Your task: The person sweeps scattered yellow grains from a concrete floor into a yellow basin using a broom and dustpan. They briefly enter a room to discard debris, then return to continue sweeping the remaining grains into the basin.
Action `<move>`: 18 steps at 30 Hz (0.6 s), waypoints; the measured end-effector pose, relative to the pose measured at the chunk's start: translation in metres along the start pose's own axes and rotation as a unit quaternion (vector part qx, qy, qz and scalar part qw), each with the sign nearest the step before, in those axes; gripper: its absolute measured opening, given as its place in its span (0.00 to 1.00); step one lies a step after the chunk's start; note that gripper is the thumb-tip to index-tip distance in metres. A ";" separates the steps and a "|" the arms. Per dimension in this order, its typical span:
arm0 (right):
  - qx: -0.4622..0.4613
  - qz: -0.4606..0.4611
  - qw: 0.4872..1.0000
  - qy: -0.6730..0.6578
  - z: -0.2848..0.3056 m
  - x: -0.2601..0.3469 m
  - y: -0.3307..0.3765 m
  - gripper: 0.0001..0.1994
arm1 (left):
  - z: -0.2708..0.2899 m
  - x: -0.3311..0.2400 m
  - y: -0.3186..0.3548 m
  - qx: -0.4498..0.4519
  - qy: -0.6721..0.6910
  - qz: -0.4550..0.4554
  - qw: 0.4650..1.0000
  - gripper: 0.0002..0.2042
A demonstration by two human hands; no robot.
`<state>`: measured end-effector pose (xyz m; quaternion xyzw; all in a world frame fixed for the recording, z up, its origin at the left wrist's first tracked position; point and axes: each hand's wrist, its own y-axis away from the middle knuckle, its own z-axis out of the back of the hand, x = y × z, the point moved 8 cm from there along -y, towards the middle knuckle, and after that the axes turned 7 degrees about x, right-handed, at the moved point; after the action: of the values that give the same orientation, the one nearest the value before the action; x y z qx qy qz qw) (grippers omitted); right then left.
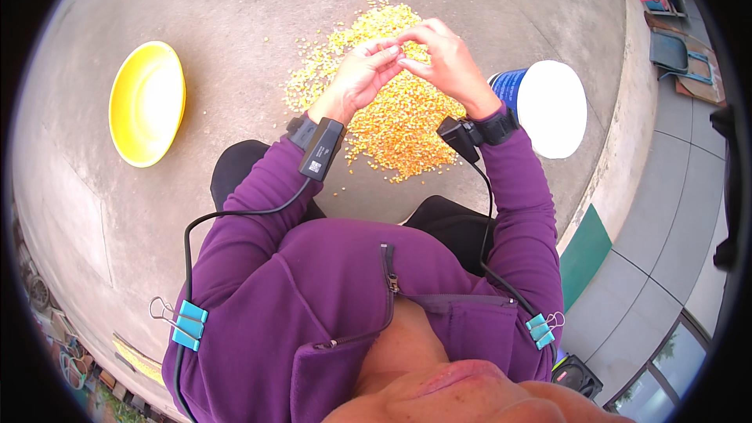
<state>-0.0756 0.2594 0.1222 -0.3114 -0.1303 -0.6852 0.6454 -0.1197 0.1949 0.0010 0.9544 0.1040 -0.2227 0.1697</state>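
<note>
A heap of loose corn kernels (403, 129) lies on the concrete ground in front of me, orange-yellow near me and paler at its far left side. Above it my left hand (362, 78) and my right hand (448, 61) meet at the fingertips. Thumb and fingers are pinched together on both. Whatever sits between the fingertips is too small or hidden to make out. The hands cover part of the heap.
A yellow basin (147, 103) stands on the concrete to the left. Right of the heap is a white bucket (552, 110) with a blue side. Farther right run a raised edge, grey tiles and a blue chair (672, 53). Black cables run along both sleeves.
</note>
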 end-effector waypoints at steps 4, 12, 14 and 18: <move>-0.022 -0.161 0.976 -0.148 0.023 -0.016 0.032 0.12 | 0.003 -0.004 0.000 -0.022 0.014 0.003 1.000 0.08; -0.124 -0.387 0.718 -0.566 -0.037 0.006 0.171 0.10 | 0.015 -0.021 0.010 -0.070 -0.021 -0.046 0.996 0.10; -0.133 -0.454 0.634 -0.612 -0.076 -0.006 0.188 0.07 | 0.018 -0.023 0.017 -0.107 -0.017 -0.046 0.993 0.13; -0.078 -0.438 0.590 -0.673 -0.102 0.002 0.201 0.06 | 0.006 -0.016 0.036 -0.108 0.008 -0.030 0.994 0.07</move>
<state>0.0926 0.1714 -0.0002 -0.6381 -0.5948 -0.4879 -0.0313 -0.1264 0.1571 0.0138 0.9287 0.1573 -0.2072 0.2643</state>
